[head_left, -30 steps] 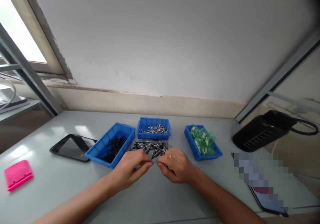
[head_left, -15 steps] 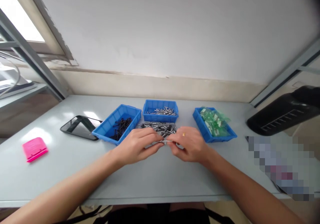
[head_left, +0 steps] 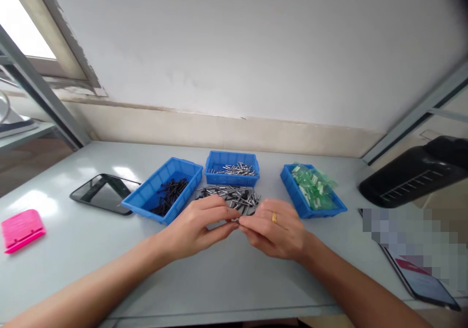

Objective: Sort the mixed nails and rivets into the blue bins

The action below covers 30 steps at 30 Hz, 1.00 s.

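Note:
My left hand (head_left: 206,225) and my right hand (head_left: 276,230) meet fingertip to fingertip above the table. Each is closed in a pinch on a thin metal rod (head_left: 237,220), mostly hidden by the fingers. Just beyond lies a loose pile of metal rods (head_left: 243,199), some with dark parts among them. Behind the pile, a blue bin (head_left: 232,178) holds short silver rods (head_left: 237,168). To the left stands a tilted-looking blue bin (head_left: 141,207) with black pieces (head_left: 171,194). A third blue bin (head_left: 292,191), at right, contains green plastic bags (head_left: 313,185).
A dark glossy tablet-like device (head_left: 104,195) lies left of the bins, and a pink plastic object (head_left: 22,229) is at the far left. At right are a black bottle (head_left: 413,172) and a phone (head_left: 426,284), partly pixelated. A wall (head_left: 234,50) rises behind the table.
My fingertips have come closer together, covering the rod that showed between them before. The camera view has shifted slightly, so the table's things appear lower.

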{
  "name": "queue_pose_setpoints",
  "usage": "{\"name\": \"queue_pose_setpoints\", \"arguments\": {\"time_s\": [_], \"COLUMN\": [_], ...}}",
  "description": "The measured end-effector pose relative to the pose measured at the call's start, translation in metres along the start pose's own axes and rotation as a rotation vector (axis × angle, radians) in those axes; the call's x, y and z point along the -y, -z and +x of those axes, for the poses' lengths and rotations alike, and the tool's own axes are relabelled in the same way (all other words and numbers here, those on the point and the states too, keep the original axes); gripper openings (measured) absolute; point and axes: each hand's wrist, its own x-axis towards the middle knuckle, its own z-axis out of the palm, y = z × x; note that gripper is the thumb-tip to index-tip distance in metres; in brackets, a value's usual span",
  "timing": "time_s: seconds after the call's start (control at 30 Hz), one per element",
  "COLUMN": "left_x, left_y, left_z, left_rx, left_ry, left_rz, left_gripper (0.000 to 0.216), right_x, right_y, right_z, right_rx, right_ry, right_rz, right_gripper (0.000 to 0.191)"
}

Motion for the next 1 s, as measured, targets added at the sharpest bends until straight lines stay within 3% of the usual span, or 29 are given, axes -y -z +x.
{"name": "queue_pose_setpoints", "arguments": {"time_s": [0.17, 0.33, 0.4, 0.53, 0.7, 1.0], "left_x": [0.000, -0.002, -0.003, -0.004, -0.003, -0.003], "left_y": [-0.001, 0.000, 0.000, -0.003, -0.006, -0.007], "left_z": [0.000, 0.000, -0.001, -0.002, -0.002, -0.003], "left_rx": [-0.005, -0.304, -0.350, -0.305, -0.306, -0.296], "left_ry": [-0.010, -0.122, -0.174, -0.241, -0.190, -0.106], "left_rz": [0.003, 0.121, 0.170, 0.182, 0.120, 0.094], "left_gripper": [0.016, 0.014, 0.014, 0.013, 0.009, 0.007], "right_x": [-0.002, -0.006, -0.006, -0.002, 0.001, -0.003], "right_y": [0.000, 0.001, 0.000, -0.007, -0.012, -0.011], "right_z": [-0.001, 0.000, 0.001, 0.001, -0.004, -0.007], "right_rx": [0.003, -0.011, 0.041, 0.207, 0.326, 0.360], "right_ry": [0.008, -0.055, -0.092, -0.089, -0.187, -0.252], "right_rz": [0.018, -0.005, -0.006, 0.063, 0.193, 0.230], "right_gripper": [0.020, 0.016, 0.010, 0.021, 0.027, 0.017]}}
